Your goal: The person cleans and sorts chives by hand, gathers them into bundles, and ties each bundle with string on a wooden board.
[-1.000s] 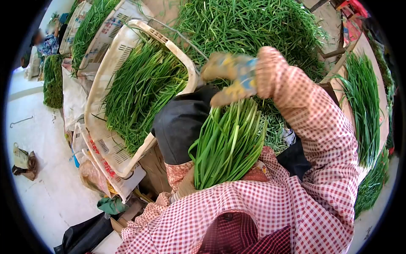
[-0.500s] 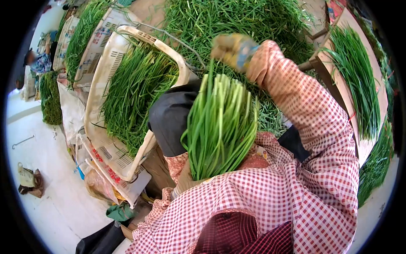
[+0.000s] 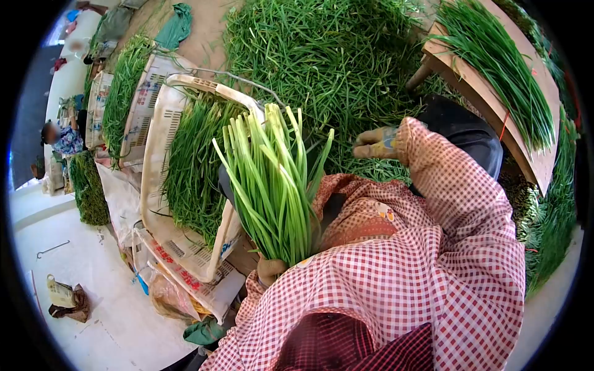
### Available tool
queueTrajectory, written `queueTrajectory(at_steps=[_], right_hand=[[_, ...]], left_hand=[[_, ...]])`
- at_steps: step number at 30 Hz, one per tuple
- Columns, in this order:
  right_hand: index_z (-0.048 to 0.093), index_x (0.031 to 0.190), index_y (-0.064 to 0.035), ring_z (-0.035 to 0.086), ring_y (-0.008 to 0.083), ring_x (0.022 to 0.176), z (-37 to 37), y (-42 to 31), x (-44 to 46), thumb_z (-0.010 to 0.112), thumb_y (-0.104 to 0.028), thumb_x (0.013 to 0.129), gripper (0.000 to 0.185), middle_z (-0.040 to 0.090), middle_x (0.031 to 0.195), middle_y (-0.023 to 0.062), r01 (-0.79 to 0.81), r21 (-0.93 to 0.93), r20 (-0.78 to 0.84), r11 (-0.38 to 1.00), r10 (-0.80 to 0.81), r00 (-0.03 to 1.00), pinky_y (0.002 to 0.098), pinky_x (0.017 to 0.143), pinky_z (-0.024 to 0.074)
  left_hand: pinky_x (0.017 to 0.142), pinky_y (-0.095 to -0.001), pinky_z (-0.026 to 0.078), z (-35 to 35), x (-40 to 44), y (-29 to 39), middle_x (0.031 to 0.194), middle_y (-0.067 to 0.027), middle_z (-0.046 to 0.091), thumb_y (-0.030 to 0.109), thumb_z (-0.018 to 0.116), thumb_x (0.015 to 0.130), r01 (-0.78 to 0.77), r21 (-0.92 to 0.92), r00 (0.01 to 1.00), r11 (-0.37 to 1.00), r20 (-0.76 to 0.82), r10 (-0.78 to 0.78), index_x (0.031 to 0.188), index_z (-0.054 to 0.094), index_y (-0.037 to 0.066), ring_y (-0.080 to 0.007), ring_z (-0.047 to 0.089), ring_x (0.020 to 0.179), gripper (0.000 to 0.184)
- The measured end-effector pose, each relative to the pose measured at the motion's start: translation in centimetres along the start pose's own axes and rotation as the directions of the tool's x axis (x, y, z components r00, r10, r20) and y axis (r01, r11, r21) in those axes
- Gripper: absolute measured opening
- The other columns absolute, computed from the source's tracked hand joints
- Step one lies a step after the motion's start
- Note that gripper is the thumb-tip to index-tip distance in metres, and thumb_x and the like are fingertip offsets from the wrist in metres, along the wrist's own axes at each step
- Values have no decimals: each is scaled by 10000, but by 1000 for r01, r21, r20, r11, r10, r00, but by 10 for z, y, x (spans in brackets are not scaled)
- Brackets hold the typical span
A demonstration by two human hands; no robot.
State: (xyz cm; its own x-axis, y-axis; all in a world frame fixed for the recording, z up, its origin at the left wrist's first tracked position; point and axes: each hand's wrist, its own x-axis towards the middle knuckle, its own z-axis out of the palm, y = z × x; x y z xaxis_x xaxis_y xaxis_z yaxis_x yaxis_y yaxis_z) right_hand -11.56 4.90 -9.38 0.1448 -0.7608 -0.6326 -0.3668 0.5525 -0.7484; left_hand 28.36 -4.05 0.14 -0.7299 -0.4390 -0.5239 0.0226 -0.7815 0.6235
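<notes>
My left hand [image 3: 270, 271], in a tan glove and partly hidden by the sleeve, grips the lower part of a bunch of garlic chives [image 3: 275, 198]. The pale cut stem ends point up and fan out in front of my chest, with one stalk leaning off to the right. My right hand [image 3: 376, 143], in a tan glove with a blue and yellow patch, is held out to the right of the bunch, apart from it. Its fingers point left, slightly parted, with nothing visible in them. Below and beyond it lies a large pile of loose garlic chives [image 3: 322, 80].
A white plastic crate [image 3: 148, 185] holding more chives [image 3: 201, 164] stands at the left. On the right, a wooden bench [image 3: 455, 71] carries a sheaf of chives [image 3: 501, 68]. Another person [image 3: 68, 139] is at the far left. A metal hook [image 3: 52, 249] lies on the floor.
My right hand has come down and right, away from the stem tops; the single stalk at its fingers is no longer there. The bunch has shifted left and tilted. The camera view has shifted.
</notes>
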Motion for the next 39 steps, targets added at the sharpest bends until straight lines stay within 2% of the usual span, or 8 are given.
queueTrajectory(at_steps=[3, 6, 12, 18, 25, 27, 32, 39], right_hand=[[444, 1362, -62, 565, 199, 1100, 30, -37, 16, 596, -612, 841, 772, 516, 1308, 129, 218, 771, -160, 598, -149, 976, 284, 791, 497], [384, 1398, -49, 497, 249, 1196, 46, -61, 57, 512, -774, 769, 968, 495, 1323, 128, 460, 863, -389, 212, -303, 870, 418, 1037, 358], [77, 1501, -54, 313, 315, 1374, 28, -131, 3, 483, -934, 520, 1378, 242, 1520, 181, 632, 764, -451, 134, -590, 670, 484, 1121, 289], [15, 1522, -187, 422, 287, 1311, 31, -131, -1, 744, -407, 800, 1049, 363, 1466, 153, 737, 640, -674, -217, -619, 403, 453, 1094, 334], [163, 1510, -218, 503, 319, 1240, 20, -136, -44, 804, -126, 721, 1021, 439, 1404, 158, 686, 689, -674, -234, -556, 487, 473, 948, 502], [244, 1489, -198, 593, 313, 1122, 20, -136, -51, 807, -130, 722, 953, 577, 1254, 145, 614, 765, -614, -196, -509, 603, 464, 911, 525], [323, 1453, -176, 647, 283, 1009, 23, -131, -58, 768, -122, 773, 815, 657, 1096, 118, 670, 720, -669, -180, -434, 603, 441, 874, 543], [414, 1404, -141, 643, 154, 887, 27, -138, -64, 713, -125, 842, 637, 643, 1055, 45, 718, 679, -723, -151, -305, 620, 316, 808, 546]], left_hand=[[948, -444, 467, 2, 1, -3, 1146, -131, 608, 69, 838, 603, -8, -5, 1000, 1000, 15, 8, 1310, 444, -2, -287, 583, 1077, 812], [947, -445, 466, 3, 1, -6, 1144, -130, 609, 67, 838, 601, -23, -14, 1000, 1000, 18, 23, 1308, 447, -3, -287, 583, 1076, 810], [934, -435, 466, 35, -1, 5, 1156, -131, 607, 83, 833, 621, 32, 37, 999, 999, -40, -31, 1334, 434, -1, -279, 585, 1066, 821], [917, -396, 480, 50, 13, 23, 1180, -150, 617, 124, 829, 682, -202, 823, 978, 531, 146, 147, 1295, 473, 5, -269, 598, 1085, 718], [942, -369, 485, 91, 34, 27, 1182, -145, 615, 103, 793, 752, -165, 767, 976, 620, 218, -10, 1238, 530, 10, -247, 580, 1113, 560], [1001, -291, 425, 94, 41, 31, 1333, -111, 533, 9, 749, 775, 403, 9, 909, 915, 118, -401, 1332, 433, 27, -162, 502, 1219, 641], [1094, -364, 315, 120, 41, 96, 1383, -128, 449, 212, 816, 725, -295, 915, 895, 276, 366, -255, 1450, 272, 38, -223, 417, 1283, 922], [1072, -368, 320, 148, 89, 114, 1382, -137, 427, 154, 771, 768, -390, 465, 860, 795, 493, 133, 1440, 247, -9, -220, 391, 1286, 868]])
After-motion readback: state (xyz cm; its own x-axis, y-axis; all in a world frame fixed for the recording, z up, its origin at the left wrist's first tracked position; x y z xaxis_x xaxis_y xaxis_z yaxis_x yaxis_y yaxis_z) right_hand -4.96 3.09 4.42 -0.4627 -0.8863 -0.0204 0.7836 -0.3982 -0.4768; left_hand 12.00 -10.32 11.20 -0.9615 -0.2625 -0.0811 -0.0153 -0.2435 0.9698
